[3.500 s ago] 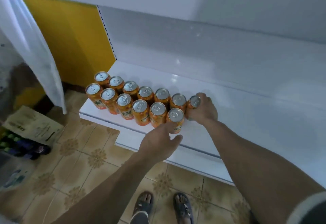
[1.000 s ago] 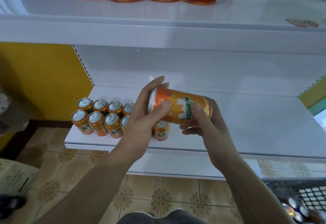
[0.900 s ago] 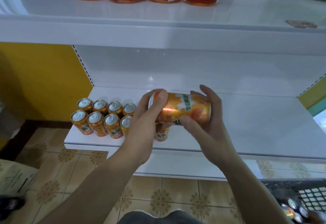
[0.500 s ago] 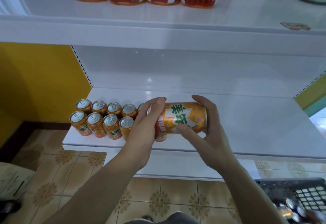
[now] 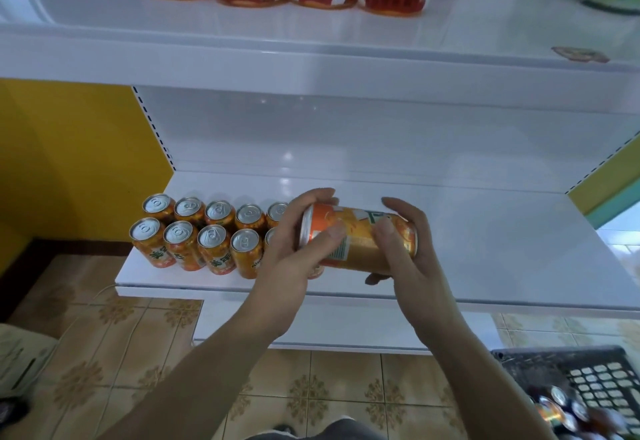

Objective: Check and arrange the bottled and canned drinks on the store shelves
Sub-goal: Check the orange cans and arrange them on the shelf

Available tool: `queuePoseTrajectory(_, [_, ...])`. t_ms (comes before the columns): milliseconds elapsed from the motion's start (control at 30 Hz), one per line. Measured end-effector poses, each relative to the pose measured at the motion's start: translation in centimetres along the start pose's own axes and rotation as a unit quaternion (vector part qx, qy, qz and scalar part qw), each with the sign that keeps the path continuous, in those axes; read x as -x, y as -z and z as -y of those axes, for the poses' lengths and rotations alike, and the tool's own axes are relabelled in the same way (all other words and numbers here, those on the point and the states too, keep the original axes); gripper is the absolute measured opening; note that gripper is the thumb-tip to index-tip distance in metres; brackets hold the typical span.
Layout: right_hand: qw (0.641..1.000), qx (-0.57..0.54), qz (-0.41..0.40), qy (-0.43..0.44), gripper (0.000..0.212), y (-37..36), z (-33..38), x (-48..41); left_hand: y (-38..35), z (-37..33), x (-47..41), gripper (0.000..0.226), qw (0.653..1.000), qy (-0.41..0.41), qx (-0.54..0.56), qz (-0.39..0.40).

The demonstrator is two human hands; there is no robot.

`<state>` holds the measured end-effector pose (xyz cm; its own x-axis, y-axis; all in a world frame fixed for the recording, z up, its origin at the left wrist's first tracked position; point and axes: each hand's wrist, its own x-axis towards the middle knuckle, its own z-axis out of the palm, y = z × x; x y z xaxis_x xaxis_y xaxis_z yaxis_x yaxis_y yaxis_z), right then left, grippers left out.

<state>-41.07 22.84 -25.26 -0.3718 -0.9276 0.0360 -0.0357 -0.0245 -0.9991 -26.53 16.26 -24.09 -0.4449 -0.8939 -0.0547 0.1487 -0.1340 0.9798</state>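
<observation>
**Both hands closing on one can, held sideways**

Arms: the left forearm (image 5: 207, 363) is coming up from the lower left and the right forearm (image 5: 485, 363) from the lower right. Both are bare and are meeting mid-view.

The left hand (image 5: 291, 256) is gripping the lid end of the orange can (image 5: 360, 245), which is lying level between the palms. Its thumb is pressing on the near face and its fingers are curling over the far side.

The right hand (image 5: 412, 259) is gripping the base end. Its thumb is lying on the near face, its index finger is reaching over the top, and the remaining fingers are wrapping underneath, with their tips showing below the can.

The hands are sitting close together without touching.
</observation>
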Motion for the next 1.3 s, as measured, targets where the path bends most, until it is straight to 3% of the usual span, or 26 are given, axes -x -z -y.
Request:
queuePoseTrajectory(100, [0.996, 0.059, 0.041, 0.051, 0.056, 0.3, -0.5, 0.1, 0.1, -0.2, -0.5, 0.051, 0.993, 0.076, 0.073, -0.053])
queuePoseTrajectory(167, [0.996, 0.057, 0.013, 0.061, 0.051, 0.0, -0.6, 0.1, 0.4, -0.2, -0.7, 0.055, 0.995, 0.075, 0.051, -0.052])
queuePoseTrajectory(233, [0.999, -0.015, -0.028, -0.006, 0.038, -0.8, -0.2, 0.0, 0.9, -0.3, -0.7, 0.054, 0.999, 0.025, 0.029, -0.017])
queuePoseTrajectory(367, [0.957, -0.167, -0.012, -0.235, 0.061, -2.5, 0.4, -0.7, 2.3, -0.6, -0.6, 0.066, 0.991, -0.1, 0.023, 0.087])
queuePoseTrajectory(567, [0.886, -0.278, 0.1, -0.359, 0.07, -4.0, -0.9, -1.1, 4.1, -0.8, -0.7, 0.064, 0.976, -0.106, -0.001, 0.188])
queuePoseTrajectory(900, [0.841, -0.365, 0.106, -0.386, 0.075, -3.9, -2.9, 0.1, 4.0, -0.2, -1.6, 0.061, 0.969, -0.069, 0.03, 0.233])
queuePoseTrajectory(1300, [0.816, -0.393, 0.142, -0.4, 0.072, 0.2, -3.0, -3.5, -1.9, -0.3, -5.2, 0.053, 0.99, -0.031, -0.005, 0.138])
